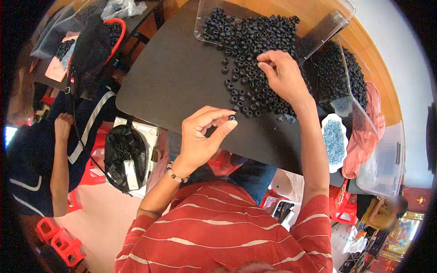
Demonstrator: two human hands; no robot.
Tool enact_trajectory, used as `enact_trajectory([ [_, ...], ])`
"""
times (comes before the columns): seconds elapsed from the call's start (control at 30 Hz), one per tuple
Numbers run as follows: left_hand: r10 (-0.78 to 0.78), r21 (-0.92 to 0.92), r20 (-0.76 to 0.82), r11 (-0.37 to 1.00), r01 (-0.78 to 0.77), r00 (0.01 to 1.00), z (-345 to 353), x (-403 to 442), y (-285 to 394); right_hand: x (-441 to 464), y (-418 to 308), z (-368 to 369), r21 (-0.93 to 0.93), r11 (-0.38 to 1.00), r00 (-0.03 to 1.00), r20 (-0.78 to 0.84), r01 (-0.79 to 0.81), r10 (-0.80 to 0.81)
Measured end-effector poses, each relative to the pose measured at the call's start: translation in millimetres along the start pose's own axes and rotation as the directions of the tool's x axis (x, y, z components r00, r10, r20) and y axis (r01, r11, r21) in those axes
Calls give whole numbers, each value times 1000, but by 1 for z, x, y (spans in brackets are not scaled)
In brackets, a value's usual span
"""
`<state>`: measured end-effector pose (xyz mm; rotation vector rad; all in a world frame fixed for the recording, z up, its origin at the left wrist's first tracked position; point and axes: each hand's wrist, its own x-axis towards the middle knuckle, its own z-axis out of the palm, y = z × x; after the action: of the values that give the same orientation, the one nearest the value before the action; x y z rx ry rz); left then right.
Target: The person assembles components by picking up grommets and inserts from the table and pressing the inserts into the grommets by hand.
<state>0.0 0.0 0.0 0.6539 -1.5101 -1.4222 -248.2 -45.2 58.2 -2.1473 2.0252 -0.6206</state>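
Observation:
My left hand (200, 134) is in front of the table's near edge, thumb and forefinger pinched on a small black bead-like piece (231, 118). A bracelet of round beads circles that wrist. Farther up, my right hand (283, 75) hovers at a heap of black bead-like pieces (255, 38), many with a hole through them. Its fingers are curled and the thumb is close to the forefinger; whether something lies between the tips I cannot make out. The heap spills out of a tipped clear plastic box (199, 22) onto the dark table (168, 77).
To the right stand a white dish (345, 157) of tiny blue-grey pieces, a clear bin (350, 91) holding black pieces and a pink bag (371, 123). At left are a co-worker's arm (59, 173), a black bag (123, 152) in a white box and red stools (66, 245).

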Motion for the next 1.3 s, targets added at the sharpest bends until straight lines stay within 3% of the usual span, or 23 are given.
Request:
enact_trajectory([
  [0.17, -49, -53, -29, 997, 47, 998, -2, 4, -5, 48, -2, 13, -129, 955, 937, -198, 265, -287],
  [0.47, 27, 101, -14, 995, -26, 1000, -3, 6, -6, 111, -12, 39, -202, 867, 859, -157, 455, -487],
  [0.67, 36, 138, -20, 990, -33, 999, -3, 7, -2, 133, -13, 55, -185, 852, 842, -154, 490, -518],
  [0.87, 58, 161, -20, 985, -54, 998, -4, 6, -4, 138, -10, 69, -281, 821, 829, -126, 496, -544],
  [1.3, 40, 142, -24, 989, -36, 999, -5, 5, -3, 91, 2, 40, -291, 904, 935, -68, 314, -347],
])
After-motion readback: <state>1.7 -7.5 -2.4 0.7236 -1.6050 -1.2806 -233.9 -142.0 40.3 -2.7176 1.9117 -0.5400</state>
